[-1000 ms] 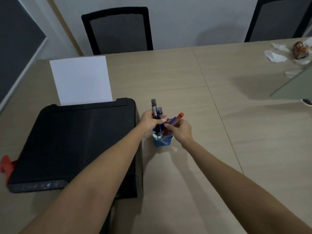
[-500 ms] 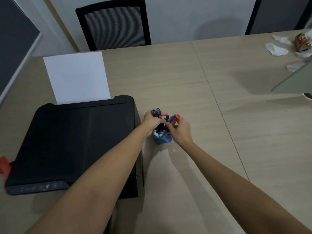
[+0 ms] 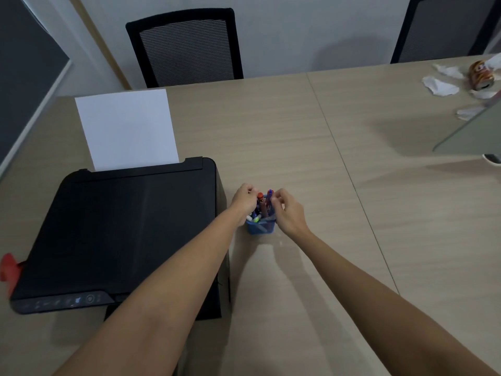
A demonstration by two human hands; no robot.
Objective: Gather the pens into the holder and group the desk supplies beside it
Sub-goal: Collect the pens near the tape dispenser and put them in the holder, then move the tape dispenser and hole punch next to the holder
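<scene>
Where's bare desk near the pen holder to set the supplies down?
Right of the blue pen holder, bare wood runs past the desk seam. Beyond it, toward the chair, is bare too. Its left is tight against the printer. The far right corner is cluttered with crumpled tissues.

My left hand [image 3: 245, 200] and my right hand [image 3: 288, 213] flank the blue holder [image 3: 260, 227] on the table [image 3: 298, 137], fingers curled at the tops of the pens [image 3: 262, 206] standing in it. Whether either hand grips a pen cannot be determined. The holder stands just right of the black printer [image 3: 119, 232], which carries a white sheet [image 3: 126, 128]. Crumpled tissues [image 3: 440, 86] and a can [image 3: 481, 76] lie far right. A black chair [image 3: 187, 47] stands beyond the table.
</scene>
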